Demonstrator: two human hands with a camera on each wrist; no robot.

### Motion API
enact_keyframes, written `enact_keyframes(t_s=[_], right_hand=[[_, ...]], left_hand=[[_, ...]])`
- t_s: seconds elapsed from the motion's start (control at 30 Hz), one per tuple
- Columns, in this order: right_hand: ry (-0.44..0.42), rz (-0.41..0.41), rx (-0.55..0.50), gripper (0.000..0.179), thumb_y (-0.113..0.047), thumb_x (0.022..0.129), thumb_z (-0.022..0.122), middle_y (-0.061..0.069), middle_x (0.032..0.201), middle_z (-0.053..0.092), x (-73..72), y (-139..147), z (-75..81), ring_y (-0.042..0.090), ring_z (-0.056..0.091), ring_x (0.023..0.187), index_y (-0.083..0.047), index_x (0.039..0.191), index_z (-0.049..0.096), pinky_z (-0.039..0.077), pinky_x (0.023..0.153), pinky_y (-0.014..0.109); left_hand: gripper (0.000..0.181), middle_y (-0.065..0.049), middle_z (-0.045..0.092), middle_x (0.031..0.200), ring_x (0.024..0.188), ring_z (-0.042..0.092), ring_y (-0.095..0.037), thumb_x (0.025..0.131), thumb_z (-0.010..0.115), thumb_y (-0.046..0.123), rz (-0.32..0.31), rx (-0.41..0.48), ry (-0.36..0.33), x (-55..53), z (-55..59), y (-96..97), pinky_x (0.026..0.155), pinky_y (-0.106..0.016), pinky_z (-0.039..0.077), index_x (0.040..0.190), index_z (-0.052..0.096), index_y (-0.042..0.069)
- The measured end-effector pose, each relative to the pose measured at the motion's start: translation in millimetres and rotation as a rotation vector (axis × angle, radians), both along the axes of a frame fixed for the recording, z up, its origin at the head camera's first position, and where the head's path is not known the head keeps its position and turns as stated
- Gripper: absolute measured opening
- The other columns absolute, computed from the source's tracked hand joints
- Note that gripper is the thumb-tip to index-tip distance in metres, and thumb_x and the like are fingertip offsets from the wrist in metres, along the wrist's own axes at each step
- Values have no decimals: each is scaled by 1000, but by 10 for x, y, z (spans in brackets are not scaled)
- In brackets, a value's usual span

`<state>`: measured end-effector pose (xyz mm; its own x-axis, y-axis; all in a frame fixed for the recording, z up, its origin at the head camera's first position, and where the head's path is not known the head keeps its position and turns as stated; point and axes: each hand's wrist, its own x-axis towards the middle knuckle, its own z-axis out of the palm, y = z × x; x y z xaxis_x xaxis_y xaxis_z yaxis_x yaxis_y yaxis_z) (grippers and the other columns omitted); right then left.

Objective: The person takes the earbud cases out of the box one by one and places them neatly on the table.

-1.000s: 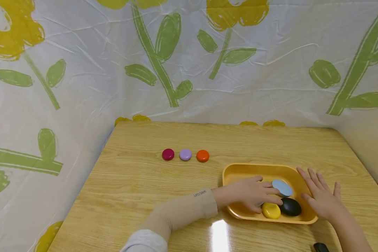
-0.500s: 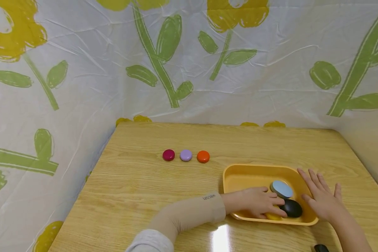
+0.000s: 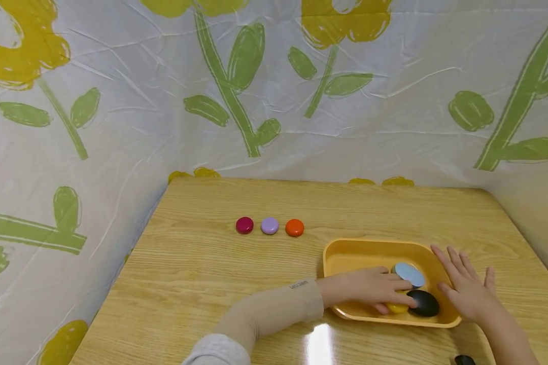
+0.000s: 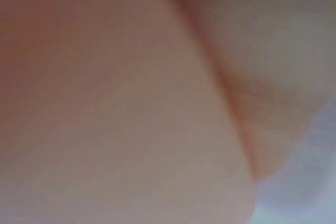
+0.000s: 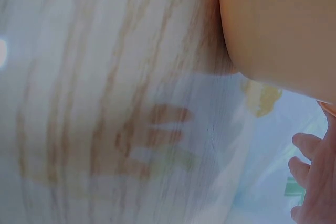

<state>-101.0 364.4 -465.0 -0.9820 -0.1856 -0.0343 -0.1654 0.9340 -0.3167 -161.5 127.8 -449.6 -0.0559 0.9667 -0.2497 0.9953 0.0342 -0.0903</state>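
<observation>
My left hand (image 3: 370, 289) reaches into the orange tray (image 3: 347, 249) in the head view, with thumb and index finger at either side of a glossy yellow disc (image 3: 397, 308). The hand partly covers that disc. Its fingertips come close to a smooth black oval piece (image 3: 424, 303) and a flat-topped light blue piece (image 3: 409, 275). My right hand (image 3: 470, 291) lies with fingers spread against the tray's right rim. In the right wrist view, its fingers (image 5: 302, 171) show beside the tray wall (image 5: 278, 30). Blurred skin fills most of the left wrist view.
Three small round discs stand in a row left of the tray: dark red (image 3: 244, 225), lilac (image 3: 270, 225) and orange-red (image 3: 295, 227). A black object (image 3: 464, 360) is cut off at the bottom edge. A flowered cloth (image 3: 370, 111) hangs behind the wooden table (image 3: 187, 284).
My left hand has shifted right and slightly down inside the tray, from beside the yellow disc to over it. The right hand has stayed at the rim.
</observation>
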Motion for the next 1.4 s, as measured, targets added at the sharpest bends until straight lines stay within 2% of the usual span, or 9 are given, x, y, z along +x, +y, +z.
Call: enact_keyframes(t_s=[0.1,0.33,0.47,0.63,0.8,0.97,1.1,1.23,1.4], right_hand=[[12,3,-4,75,-17,92,47,24,148,-8,-1,-2,-2,45,-13,132,-24,148,-3,-28,85,63],[10,5,-16,75,-16,92,47,22,149,-10,5,1,-7,44,-15,132,-23,148,-3,-30,85,62],[15,8,-20,75,-15,92,47,22,149,-10,4,3,-10,43,-15,133,-23,148,-2,-30,85,61],[11,5,-19,75,-15,92,47,21,149,-10,6,-1,-11,44,-14,133,-23,148,-3,-31,85,60],[3,-1,-25,76,-15,92,47,21,149,-11,16,-9,-11,45,-14,132,-24,148,-3,-31,85,60],[-3,-2,-21,77,-14,91,47,21,149,-11,20,-4,-10,46,-13,132,-24,148,-4,-31,84,60],[2,0,-23,76,-14,91,47,21,149,-11,15,1,0,46,-13,132,-23,148,-4,-32,84,60],[11,2,-23,76,-14,91,47,21,149,-11,10,-6,6,45,-13,132,-23,148,-3,-31,84,60],[6,1,-19,76,-14,91,46,21,149,-11,2,-14,16,45,-13,132,-23,148,-3,-30,85,61]], left_hand=[[58,2,31,138,119,36,-9,90,45,47,42,71,-21,-82,140,-98,97,-22,29,143,28,29],[59,-5,27,147,132,29,-18,91,45,46,218,175,28,-301,475,-540,108,-33,21,144,27,27],[54,-7,33,140,126,35,-21,91,49,42,310,277,46,-484,555,-904,105,-36,27,140,34,24],[53,-10,39,132,121,40,-24,89,55,37,444,394,32,-709,566,-1442,102,-40,32,135,38,19],[48,-14,44,124,115,43,-28,87,60,31,589,479,6,-877,475,-2029,99,-43,31,129,44,15],[46,-14,45,116,106,45,-31,83,66,25,755,544,-2,-968,246,-2612,93,-47,33,124,48,12],[47,-15,45,111,100,47,-34,80,70,22,879,541,-10,-982,73,-2992,89,-51,35,121,50,10],[48,-14,46,106,99,47,-32,78,70,26,934,512,9,-990,-76,-3230,86,-52,38,119,50,10],[47,-12,45,102,95,45,-28,80,69,27,976,476,1,-1018,-198,-3370,84,-50,40,120,51,10]])
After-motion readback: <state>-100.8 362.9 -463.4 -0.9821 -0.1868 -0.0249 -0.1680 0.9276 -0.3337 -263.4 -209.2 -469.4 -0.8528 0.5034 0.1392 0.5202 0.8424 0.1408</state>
